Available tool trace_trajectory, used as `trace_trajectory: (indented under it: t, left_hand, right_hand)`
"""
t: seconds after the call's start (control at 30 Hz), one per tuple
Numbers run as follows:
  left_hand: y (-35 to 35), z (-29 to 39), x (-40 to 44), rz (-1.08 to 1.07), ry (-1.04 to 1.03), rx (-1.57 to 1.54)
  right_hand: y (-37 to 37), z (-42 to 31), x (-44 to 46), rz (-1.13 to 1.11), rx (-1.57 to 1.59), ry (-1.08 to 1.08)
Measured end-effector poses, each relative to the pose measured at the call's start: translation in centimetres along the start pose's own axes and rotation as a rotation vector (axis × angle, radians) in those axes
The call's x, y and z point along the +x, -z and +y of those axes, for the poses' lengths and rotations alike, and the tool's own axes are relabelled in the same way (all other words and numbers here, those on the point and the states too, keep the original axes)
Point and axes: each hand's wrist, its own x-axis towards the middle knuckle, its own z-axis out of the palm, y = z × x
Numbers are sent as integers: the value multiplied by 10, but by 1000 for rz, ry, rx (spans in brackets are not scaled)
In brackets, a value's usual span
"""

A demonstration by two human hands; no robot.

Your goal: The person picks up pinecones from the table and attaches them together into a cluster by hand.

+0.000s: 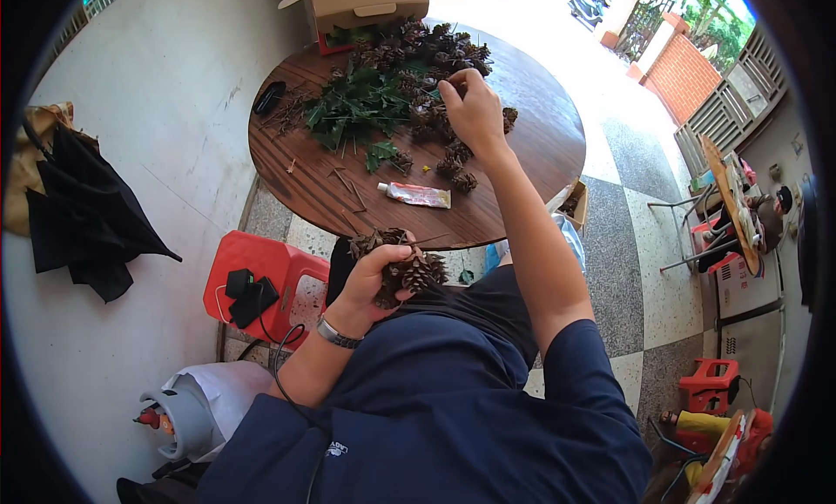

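A bunch of brown pine cones point(420, 271) is held in my left hand point(366, 282), just off the table's near edge, its fingers wrapped round the bunch. My right hand point(475, 112) reaches over the pile of pine cones point(409, 47) on the round wooden table point(296, 186). Its thumb and fingertips are curled near the cones; whether anything is between them is too small to tell. Green leaves point(348, 108) lie left of that pile. A white and red tube point(415, 195) rests near the table's front, with loose stems beside it.
An open cardboard box point(366, 3) stands at the table's far edge. A red stool point(252, 273) with black devices and a cable is at left, near a gas cylinder point(187, 421). At right, people sit by other tables. A black umbrella point(83, 212) hangs by the wall.
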Motion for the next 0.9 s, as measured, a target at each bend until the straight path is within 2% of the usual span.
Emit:
trace_trajectory:
  t: [0.03,0.1,0.2,0.27,0.33,0.4,0.43,0.53,0.63,0.77,0.9]
  left_hand:
    - [0,0,0,19,-1,-7]
    - [0,3,-2,35,-61,201]
    - [-6,4,-4,67,-95,392]
    - [-10,4,-7,71,-94,467]
    - [-15,2,-8,56,-84,523]
    - [-22,2,-9,59,-83,625]
    - [-19,1,-8,59,-59,652]
    - [-14,-2,-10,48,-6,747]
    - [-19,-1,-14,9,78,835]
    - [-32,2,-17,37,201,832]
    - [-32,-2,-15,15,166,787]
  right_hand:
    - [-1,-3,-4,6,-95,30]
    - [0,-9,-14,13,-285,98]
    - [45,-59,-53,-366,269,3]
    - [70,-77,-86,-686,465,80]
    - [80,-78,-120,-681,438,325]
    - [91,-87,-138,-844,477,142]
    - [90,-85,-146,-853,546,44]
    - [94,-80,-155,-768,549,85]
    - [94,-72,-169,-693,691,-4]
    - [94,-65,-183,-616,712,-92]
    - [84,-63,-200,-421,792,-263]
